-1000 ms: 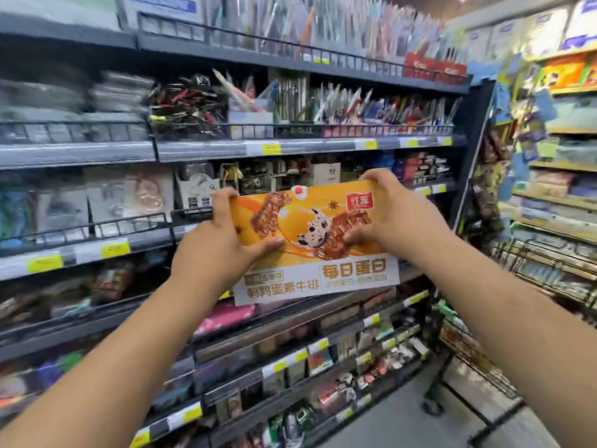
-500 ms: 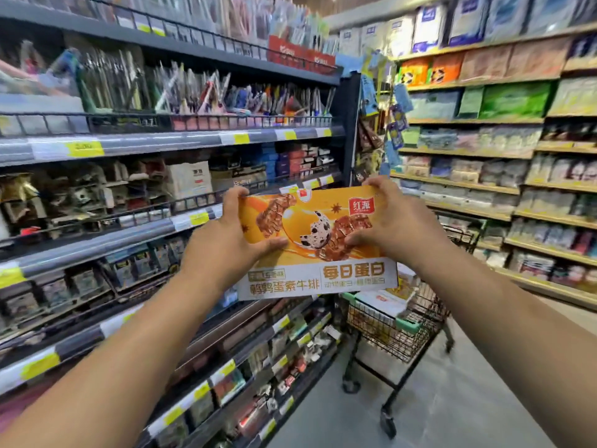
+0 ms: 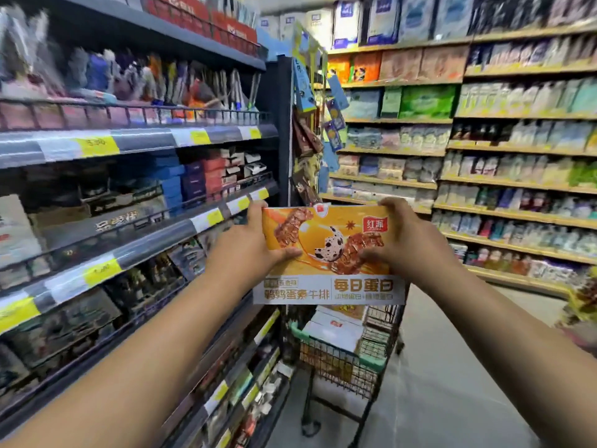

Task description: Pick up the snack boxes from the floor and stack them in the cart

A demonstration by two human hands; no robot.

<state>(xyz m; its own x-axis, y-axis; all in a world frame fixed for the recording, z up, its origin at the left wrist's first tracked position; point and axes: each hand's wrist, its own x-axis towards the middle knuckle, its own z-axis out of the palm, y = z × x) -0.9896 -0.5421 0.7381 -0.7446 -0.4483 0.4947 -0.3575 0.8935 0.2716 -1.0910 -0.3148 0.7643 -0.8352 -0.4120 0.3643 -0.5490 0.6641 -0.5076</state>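
Observation:
I hold an orange and white snack box (image 3: 326, 270) flat-faced toward me at chest height. My left hand (image 3: 248, 250) grips its left end, thumb across the front. My right hand (image 3: 410, 244) grips its right end the same way. Below and just beyond the box stands a wire shopping cart (image 3: 342, 363) with a green rim. Inside it lie other snack boxes (image 3: 336, 328), white sides up, partly hidden by the box I hold.
Dark shelving (image 3: 135, 221) full of stationery and small goods runs along my left. Wooden shelves (image 3: 484, 176) of packaged goods fill the back and right. Grey floor (image 3: 452, 383) lies to the right of the cart. A blurred display (image 3: 581, 305) sits at the right edge.
My view has swung to the right along the aisle. The cart has come fully into view below the box. Both hands keep the same grip on the box.

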